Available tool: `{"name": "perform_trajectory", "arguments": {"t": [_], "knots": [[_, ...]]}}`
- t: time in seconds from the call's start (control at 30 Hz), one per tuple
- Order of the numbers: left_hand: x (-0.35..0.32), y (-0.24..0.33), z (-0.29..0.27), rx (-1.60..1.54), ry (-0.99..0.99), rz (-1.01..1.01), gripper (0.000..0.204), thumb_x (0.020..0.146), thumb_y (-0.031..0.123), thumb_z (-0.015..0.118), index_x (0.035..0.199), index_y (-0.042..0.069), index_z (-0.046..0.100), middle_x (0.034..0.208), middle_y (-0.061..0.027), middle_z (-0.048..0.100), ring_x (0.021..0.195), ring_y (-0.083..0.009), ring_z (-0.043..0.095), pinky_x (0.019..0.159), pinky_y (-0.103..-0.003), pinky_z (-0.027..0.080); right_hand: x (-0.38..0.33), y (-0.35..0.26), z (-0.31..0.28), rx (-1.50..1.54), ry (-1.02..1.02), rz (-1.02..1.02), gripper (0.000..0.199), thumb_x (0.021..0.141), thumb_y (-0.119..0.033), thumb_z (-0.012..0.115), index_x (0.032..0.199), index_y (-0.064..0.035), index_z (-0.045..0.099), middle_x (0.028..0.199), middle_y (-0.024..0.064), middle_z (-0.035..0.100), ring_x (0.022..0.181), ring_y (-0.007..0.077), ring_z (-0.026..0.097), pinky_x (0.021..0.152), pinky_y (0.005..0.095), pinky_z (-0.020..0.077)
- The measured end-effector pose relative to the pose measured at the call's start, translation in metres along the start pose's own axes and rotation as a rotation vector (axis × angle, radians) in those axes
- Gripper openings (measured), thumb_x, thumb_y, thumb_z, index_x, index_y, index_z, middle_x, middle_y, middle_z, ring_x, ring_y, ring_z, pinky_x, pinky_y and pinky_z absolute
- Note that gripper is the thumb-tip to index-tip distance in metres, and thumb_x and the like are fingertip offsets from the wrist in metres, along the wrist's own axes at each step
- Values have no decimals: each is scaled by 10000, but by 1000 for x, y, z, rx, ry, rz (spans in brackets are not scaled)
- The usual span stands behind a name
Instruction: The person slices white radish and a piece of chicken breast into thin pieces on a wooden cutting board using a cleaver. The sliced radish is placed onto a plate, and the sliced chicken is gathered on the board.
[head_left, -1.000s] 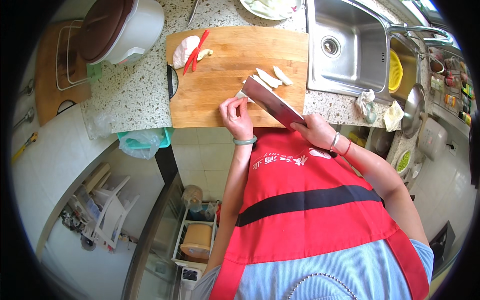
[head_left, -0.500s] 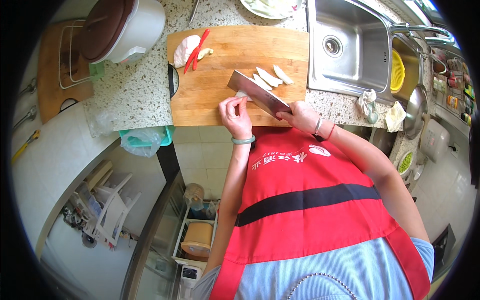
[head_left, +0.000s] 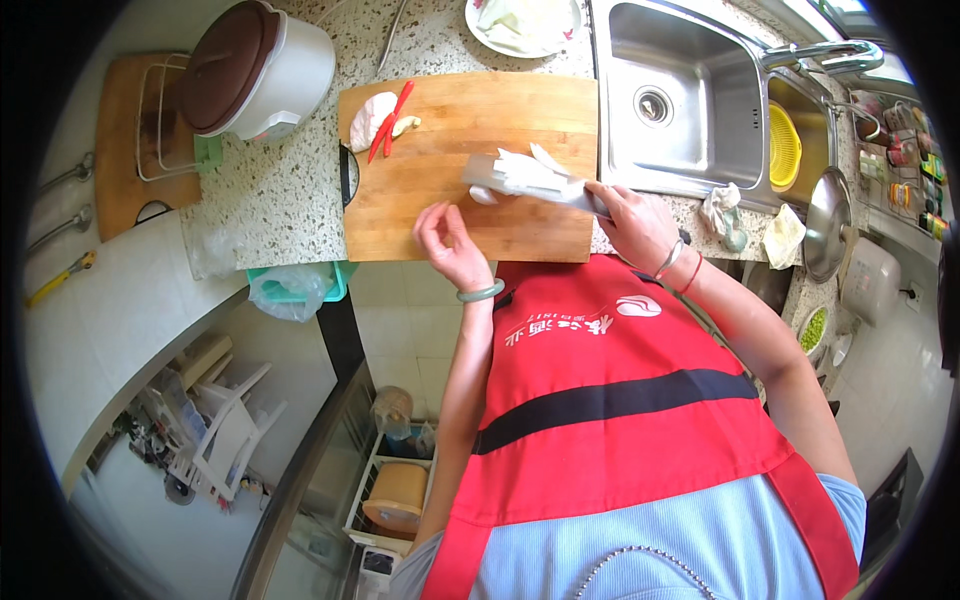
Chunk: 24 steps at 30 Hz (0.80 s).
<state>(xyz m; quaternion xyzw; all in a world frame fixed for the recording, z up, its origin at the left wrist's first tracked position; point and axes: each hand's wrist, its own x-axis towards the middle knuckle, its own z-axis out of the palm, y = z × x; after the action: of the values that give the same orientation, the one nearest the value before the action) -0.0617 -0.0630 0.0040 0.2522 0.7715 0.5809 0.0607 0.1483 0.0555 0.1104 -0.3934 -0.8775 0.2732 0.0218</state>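
Cleaver (head_left: pixel 525 180) carrying pale slices, flat above the cutting board (head_left: pixel 470 165).
Right hand (head_left: pixel 635 225) grips its handle; left hand (head_left: pixel 450 240) hovers open, empty, near the board's near edge.

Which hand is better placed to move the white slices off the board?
Right. The right hand grips the cleaver with the slices on its flat blade; the left hand is open and empty over the board.

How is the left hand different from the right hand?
The left hand is open and holds nothing; the right hand grips a cleaver carrying pale slices. The left wrist wears a green bangle, the right wrist thin red bands. Both are over the wooden cutting board.
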Motion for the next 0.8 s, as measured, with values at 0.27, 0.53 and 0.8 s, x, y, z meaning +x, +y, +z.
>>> {"name": "perform_trajectory", "arguments": {"t": [0.27,0.53,0.8], "knots": [[18,89,16,170,-786,263,349,752,140,806,1093,141,733,1095,-41,567,741,-143,522,700,-279,502,-13,13,1,-366,22,-104,541,820,-60,559,1352,-109,469,951,87,586,828,247,620,770,374,488],[27,34,39,214,-761,343,333,829,163,724,1157,107,708,1147,-67,591,1061,-241,564,907,-357,481,-25,19,-19,-372,3,-212,557,813,-71,548,1363,-82,459,999,69,559,899,215,604,808,348,454],[29,30,22,261,-334,206,356,888,193,687,1228,96,650,1261,-108,558,1160,-274,534,981,-390,431,-60,73,-16,274,-38,129,207,855,-185,652,1043,-112,698,690,98,621,627,275,613,603,385,493]]}}
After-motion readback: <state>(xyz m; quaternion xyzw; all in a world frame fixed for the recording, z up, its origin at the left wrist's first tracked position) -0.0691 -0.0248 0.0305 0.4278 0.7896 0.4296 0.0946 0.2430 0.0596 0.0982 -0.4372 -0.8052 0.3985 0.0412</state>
